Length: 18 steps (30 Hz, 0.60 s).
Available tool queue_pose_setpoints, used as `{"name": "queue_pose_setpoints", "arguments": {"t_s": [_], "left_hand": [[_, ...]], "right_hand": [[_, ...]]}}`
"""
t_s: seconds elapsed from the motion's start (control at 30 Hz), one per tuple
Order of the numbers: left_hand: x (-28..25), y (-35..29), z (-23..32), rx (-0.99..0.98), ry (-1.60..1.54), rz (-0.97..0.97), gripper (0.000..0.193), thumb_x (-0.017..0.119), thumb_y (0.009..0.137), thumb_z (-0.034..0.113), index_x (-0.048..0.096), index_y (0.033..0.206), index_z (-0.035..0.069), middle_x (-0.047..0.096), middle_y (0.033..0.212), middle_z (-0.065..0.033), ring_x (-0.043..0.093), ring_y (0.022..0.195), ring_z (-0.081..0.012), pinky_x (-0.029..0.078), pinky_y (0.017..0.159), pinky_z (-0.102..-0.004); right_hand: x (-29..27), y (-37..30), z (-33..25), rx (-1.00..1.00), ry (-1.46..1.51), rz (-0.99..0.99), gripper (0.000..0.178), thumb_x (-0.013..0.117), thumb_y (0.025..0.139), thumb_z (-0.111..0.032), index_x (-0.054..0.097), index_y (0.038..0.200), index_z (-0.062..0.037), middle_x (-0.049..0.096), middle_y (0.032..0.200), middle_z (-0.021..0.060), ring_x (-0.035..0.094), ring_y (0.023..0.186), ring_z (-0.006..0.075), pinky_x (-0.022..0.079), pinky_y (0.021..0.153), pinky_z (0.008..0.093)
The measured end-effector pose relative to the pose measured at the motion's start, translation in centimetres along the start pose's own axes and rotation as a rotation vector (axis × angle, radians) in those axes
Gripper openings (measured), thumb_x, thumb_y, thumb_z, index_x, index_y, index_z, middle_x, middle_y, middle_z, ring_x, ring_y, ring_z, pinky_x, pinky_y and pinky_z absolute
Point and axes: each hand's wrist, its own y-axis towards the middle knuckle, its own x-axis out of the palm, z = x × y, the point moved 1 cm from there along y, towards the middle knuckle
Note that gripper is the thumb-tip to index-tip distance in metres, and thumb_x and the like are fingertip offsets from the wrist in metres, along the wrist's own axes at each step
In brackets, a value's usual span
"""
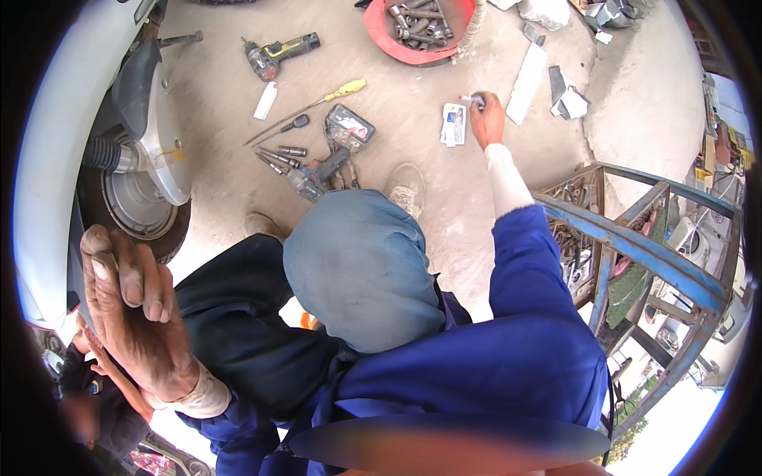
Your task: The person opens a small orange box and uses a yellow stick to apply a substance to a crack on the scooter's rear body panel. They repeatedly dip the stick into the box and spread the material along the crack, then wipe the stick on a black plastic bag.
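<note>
My right hand [487, 120] reaches down to the ground, its fingers closed round a small pale tube with a red tip [470, 98]. Just left of that hand lies a small white and blue packet [453, 125]. My left hand [131, 309] is raised at the left, palm showing, fingers loosely bent and apart, with nothing visible in it. Close beyond it stand a dark tyre with a silver hub [141, 205] and a grey metal housing [163, 131].
A cordless impact wrench [316, 173], sockets [278, 159], a yellow-handled screwdriver [345, 90] and a cordless drill [279, 54] lie ahead. Farther off sits a red bowl of sockets [381, 36]. A blue metal frame [635, 238] stands right; another person [95, 397] is lower left.
</note>
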Motion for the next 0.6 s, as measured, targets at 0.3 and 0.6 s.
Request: {"name": "queue_pose_setpoints", "arguments": {"t_s": [0.3, 0.6], "left_hand": [[0.2, -0.1, -0.3, 0.005, 0.011, -0.095, 0.025, 0.058, 0.113, 0.013, 0.053, 0.13, -0.005, 0.042, 0.083, -0.0019, 0.04, 0.064, -0.008, 0.038, 0.05, -0.0209], [-0.1, -0.4, 0.1, 0.017, 0.032, -0.069, 0.026, 0.058, 0.113, 0.014, 0.054, 0.13, -0.006, 0.042, 0.084, -0.002, 0.041, 0.064, -0.0084, 0.039, 0.052, -0.0207]], "right_hand": [[2.2, -7.6, 0.7, 0.054, -0.049, 0.01, 0.022, 0.071, 0.087, -0.002, 0.074, 0.109, -0.0028, 0.064, 0.123, 0.0182, 0.068, 0.112, 0.0375, 0.057, 0.096, 0.045], [1.8, -9.8, -1.1, 0.082, -0.145, -0.083, 0.05, 0.076, 0.087, -0.012, 0.068, 0.135, -0.0001, 0.053, 0.149, 0.0186, 0.055, 0.134, 0.0404, 0.047, 0.115, 0.0442]]}}
